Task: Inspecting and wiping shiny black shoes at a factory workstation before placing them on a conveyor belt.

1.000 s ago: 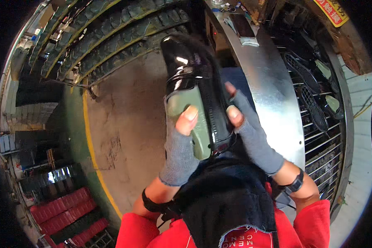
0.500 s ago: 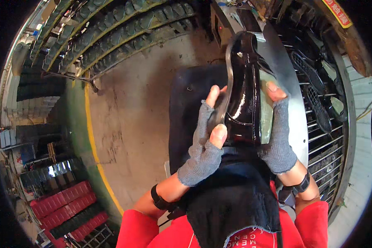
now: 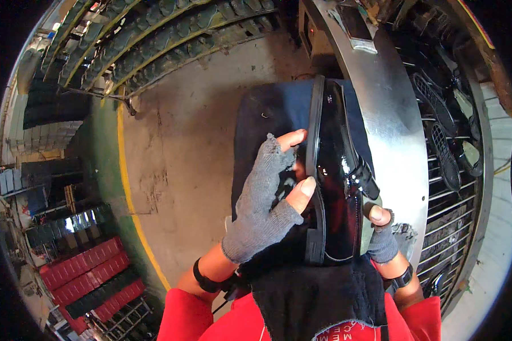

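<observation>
I hold a glossy black shoe (image 3: pixel 338 182) on its side, sole edge turned to the left, above a dark blue pad (image 3: pixel 273 116). My left hand (image 3: pixel 267 199), in a grey fingerless glove, presses its thumb and fingers against the sole edge. My right hand (image 3: pixel 381 238), also in a grey fingerless glove, supports the shoe from the right near the heel, mostly hidden behind it. A black cloth (image 3: pixel 318 295) hangs at my chest below the shoe.
A curved shiny metal panel (image 3: pixel 392 113) runs along the right, with wire racks of black soles (image 3: pixel 443 148) beyond it. Rows of dark shoes on a conveyor rack (image 3: pixel 170 34) cross the top left. Red crates (image 3: pixel 91 273) stand at lower left beside a yellow floor line (image 3: pixel 132 216).
The shoe has been turned from sole-up to lying on its side and now sits lower and nearer me. My left hand shifted onto the sole edge; my right dropped toward the heel.
</observation>
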`<state>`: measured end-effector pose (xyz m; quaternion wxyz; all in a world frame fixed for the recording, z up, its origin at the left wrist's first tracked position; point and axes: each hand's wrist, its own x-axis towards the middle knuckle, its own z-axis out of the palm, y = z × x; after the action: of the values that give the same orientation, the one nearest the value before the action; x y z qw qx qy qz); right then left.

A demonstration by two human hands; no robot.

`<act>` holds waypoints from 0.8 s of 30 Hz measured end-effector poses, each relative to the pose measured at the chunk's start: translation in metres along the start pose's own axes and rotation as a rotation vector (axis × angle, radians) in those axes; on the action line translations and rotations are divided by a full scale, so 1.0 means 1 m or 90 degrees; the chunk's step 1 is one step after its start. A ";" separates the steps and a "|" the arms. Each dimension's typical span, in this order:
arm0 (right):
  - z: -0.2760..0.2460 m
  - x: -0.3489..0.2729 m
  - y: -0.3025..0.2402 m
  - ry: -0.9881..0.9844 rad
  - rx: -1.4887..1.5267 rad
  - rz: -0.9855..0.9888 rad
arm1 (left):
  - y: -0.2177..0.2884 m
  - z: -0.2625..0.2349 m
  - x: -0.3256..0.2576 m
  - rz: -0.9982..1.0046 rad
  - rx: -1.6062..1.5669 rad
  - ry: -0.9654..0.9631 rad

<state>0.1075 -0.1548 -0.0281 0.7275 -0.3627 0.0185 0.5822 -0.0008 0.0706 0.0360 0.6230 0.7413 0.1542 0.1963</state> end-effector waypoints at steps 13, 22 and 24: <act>0.018 0.008 -0.019 -0.025 -0.230 -0.076 | 0.013 -0.019 0.013 -0.050 0.003 -0.028; 0.017 0.003 -0.028 -0.009 -0.298 -0.155 | 0.037 -0.008 0.037 -0.009 0.205 -0.030; 0.005 0.002 -0.025 0.053 -0.168 -0.092 | 0.019 0.003 0.057 0.012 0.191 -0.058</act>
<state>0.1277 -0.1518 -0.0126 0.7122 -0.4796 -0.0539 0.5099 0.0507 0.0915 0.0599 0.5101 0.8354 0.1466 0.1430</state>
